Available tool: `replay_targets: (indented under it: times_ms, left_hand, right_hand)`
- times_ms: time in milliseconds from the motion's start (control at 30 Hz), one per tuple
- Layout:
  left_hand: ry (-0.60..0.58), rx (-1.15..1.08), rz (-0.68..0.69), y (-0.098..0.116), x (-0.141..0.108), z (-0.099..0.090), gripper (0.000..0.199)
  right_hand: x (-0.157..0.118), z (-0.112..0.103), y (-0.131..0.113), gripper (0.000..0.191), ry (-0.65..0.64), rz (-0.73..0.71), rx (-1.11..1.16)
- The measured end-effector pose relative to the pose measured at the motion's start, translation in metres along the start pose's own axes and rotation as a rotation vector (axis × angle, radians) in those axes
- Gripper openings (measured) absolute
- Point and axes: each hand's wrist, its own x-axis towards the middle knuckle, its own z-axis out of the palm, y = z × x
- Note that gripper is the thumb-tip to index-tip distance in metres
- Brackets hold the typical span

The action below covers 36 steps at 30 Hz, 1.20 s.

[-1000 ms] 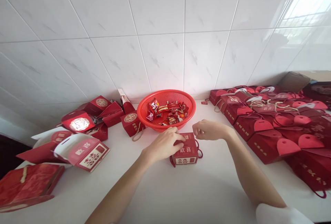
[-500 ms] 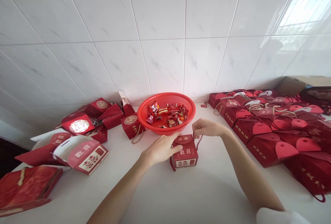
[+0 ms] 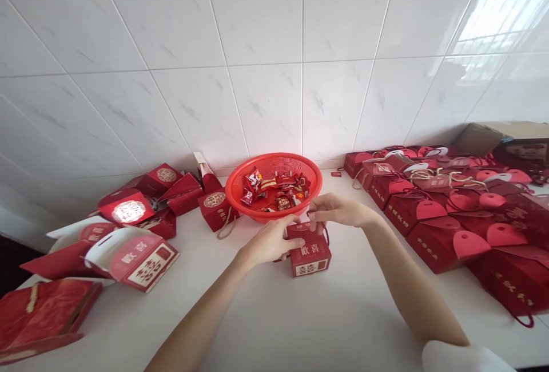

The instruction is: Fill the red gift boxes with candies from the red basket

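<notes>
A small red gift box with gold lettering stands closed on the white table in front of me. My left hand is wrapped round its left side, the thumb lying on the lid. Above the right part of the lid, my right hand pinches a dark red cord that loops down at the box's right side. Parts of the cord and the lid are hidden behind the fingers. Just beyond the box is a red plastic basket with several wrapped candies inside.
Several open and folded red boxes lie at the left. One box with a twine handle stands left of the basket. Rows of red boxes with cords fill the right side, a cardboard box behind them. A tiled wall backs the table.
My right hand has moved left with the cord, from beside the box to above its lid. The box has turned slightly, still in my left hand.
</notes>
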Motion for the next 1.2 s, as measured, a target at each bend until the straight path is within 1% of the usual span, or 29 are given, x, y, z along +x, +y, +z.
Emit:
replay_targets:
  times_ms: [67, 100, 167, 267, 333, 433, 500, 600, 733, 767, 833, 900, 1000, 1067, 1133, 1167, 1200]
  left_hand:
    - [-0.093, -0.085, -0.029, 0.003, -0.003, -0.006, 0.051]
    - [-0.124, -0.14, -0.021, 0.004, -0.005, -0.011, 0.054]
    - [-0.123, -0.283, 0.057, 0.008, -0.012, -0.022, 0.059]
    - [-0.049, -0.515, 0.226, 0.013, -0.022, -0.036, 0.063]
    - [-0.065, -0.611, 0.291, 0.014, -0.027, -0.039, 0.068]
    - [-0.134, -0.646, 0.33, 0.015, -0.031, -0.033, 0.081]
    - [-0.142, -0.624, 0.346, 0.017, -0.032, -0.026, 0.088]
    - [-0.147, -0.607, 0.385, 0.022, -0.034, -0.016, 0.093]
    - [-0.158, -0.586, 0.46, 0.028, -0.038, -0.009, 0.094]
    - [-0.158, -0.576, 0.466, 0.028, -0.039, -0.008, 0.095]
    - [-0.151, -0.556, 0.467, 0.027, -0.04, -0.005, 0.096]
    - [-0.116, -0.538, 0.467, 0.024, -0.039, -0.002, 0.092]
    - [0.002, -0.49, 0.471, 0.023, -0.035, 0.001, 0.076]
    - [0.102, -0.433, 0.465, 0.024, -0.032, 0.001, 0.06]
    - [0.19, -0.356, 0.48, 0.025, -0.028, -0.002, 0.034]
    - [0.209, -0.316, 0.492, 0.025, -0.025, -0.003, 0.022]
    - [0.202, -0.278, 0.499, 0.023, -0.021, -0.005, 0.023]
  right_hand:
    - [0.001, 0.003, 0.002, 0.026, -0.04, 0.038, -0.045]
    - [0.001, 0.004, 0.002, 0.026, -0.054, 0.055, -0.066]
    - [0.0, 0.005, 0.0, 0.028, -0.054, 0.063, -0.089]
    - [-0.004, 0.004, -0.007, 0.032, 0.045, -0.005, -0.064]
    - [-0.009, 0.004, -0.013, 0.035, 0.133, -0.072, -0.014]
    - [-0.014, 0.009, -0.02, 0.034, 0.219, -0.137, 0.035]
    - [-0.015, 0.016, -0.023, 0.03, 0.251, -0.143, -0.001]
    - [-0.014, 0.031, -0.026, 0.021, 0.348, -0.129, -0.147]
    - [-0.014, 0.048, -0.029, 0.006, 0.508, -0.076, -0.336]
    - [-0.014, 0.051, -0.03, 0.006, 0.528, -0.066, -0.369]
    - [-0.014, 0.053, -0.03, 0.01, 0.558, -0.061, -0.425]
    - [-0.013, 0.052, -0.029, 0.013, 0.59, -0.08, -0.466]
    - [-0.014, 0.044, -0.028, 0.013, 0.668, -0.141, -0.49]
    - [-0.017, 0.036, -0.029, 0.012, 0.74, -0.172, -0.515]
    - [-0.023, 0.028, -0.031, 0.012, 0.831, -0.188, -0.558]
    - [-0.026, 0.023, -0.032, 0.011, 0.879, -0.196, -0.572]
    - [-0.029, 0.019, -0.033, 0.01, 0.922, -0.203, -0.579]
